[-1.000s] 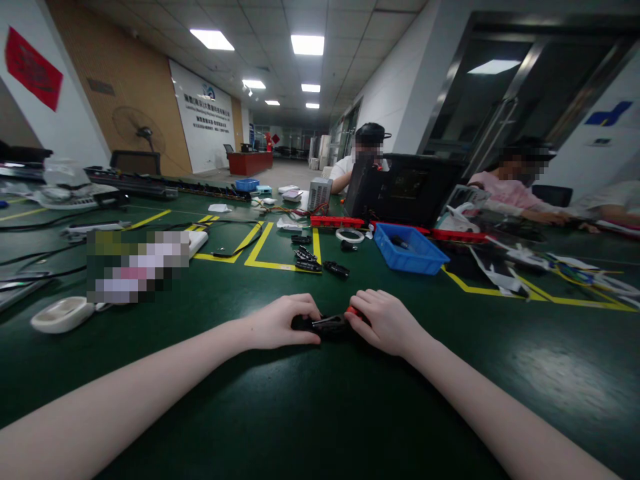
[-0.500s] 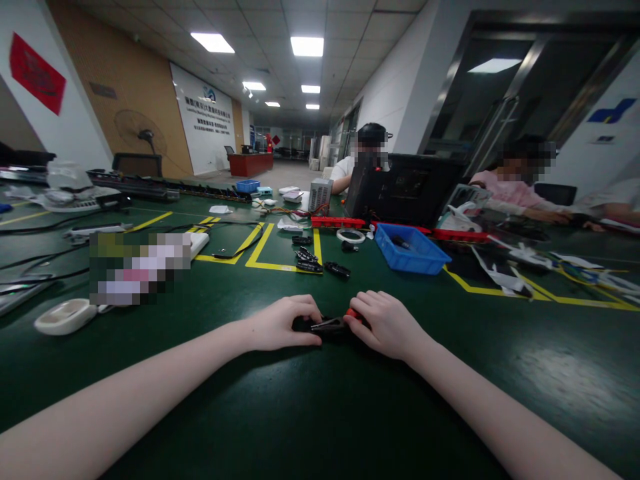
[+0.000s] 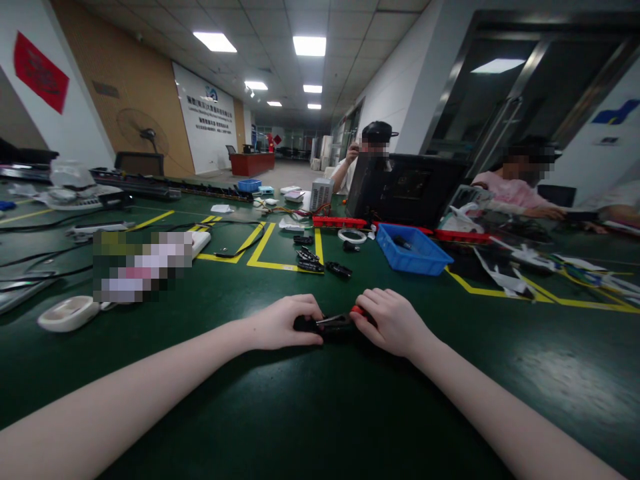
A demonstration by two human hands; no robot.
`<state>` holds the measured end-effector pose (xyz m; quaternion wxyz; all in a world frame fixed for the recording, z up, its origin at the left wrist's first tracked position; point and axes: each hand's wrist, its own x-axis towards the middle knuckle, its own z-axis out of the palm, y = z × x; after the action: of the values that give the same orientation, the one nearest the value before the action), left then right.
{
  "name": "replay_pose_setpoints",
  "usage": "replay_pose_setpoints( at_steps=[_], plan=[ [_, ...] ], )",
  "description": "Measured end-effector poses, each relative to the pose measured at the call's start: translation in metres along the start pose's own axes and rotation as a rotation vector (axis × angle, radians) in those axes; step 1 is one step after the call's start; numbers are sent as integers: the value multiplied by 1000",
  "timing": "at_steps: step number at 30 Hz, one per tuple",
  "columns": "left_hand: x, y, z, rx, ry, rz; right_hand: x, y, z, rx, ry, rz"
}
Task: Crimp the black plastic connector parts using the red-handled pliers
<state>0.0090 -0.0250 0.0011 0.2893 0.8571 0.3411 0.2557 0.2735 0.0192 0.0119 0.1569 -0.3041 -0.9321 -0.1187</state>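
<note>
At the front middle of the table, my left hand is closed around a small black part, much of which the fingers hide. My right hand is wrapped over the red grip of a pair of pliers. The slim metal jaws point left and reach the black part near my left fingertips. Whether the jaws pinch it is too dark to tell. Several similar black parts lie a little farther away on the green table.
A blue bin with a black item inside stands right of the loose parts. A white ring lies behind them. The large black case blocks part of the view of a co-worker. At left are cables and a white object.
My right hand has shifted slightly right, and the pliers' jaws are tilted up more to the right. My left hand stays in place. Behind the case, a co-worker's hand has risen.
</note>
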Motion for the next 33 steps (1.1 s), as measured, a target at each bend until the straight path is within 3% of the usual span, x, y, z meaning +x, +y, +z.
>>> replay_pose_setpoints(
  at_steps=[14, 33],
  plan=[
    [-1, -1, -1, -25, -6, 12, 0, 0, -3, -3, 27, 11],
    [-1, 2, -1, -34, 2, -15, 2, 1, -1, 39, -31, 8]
  ],
)
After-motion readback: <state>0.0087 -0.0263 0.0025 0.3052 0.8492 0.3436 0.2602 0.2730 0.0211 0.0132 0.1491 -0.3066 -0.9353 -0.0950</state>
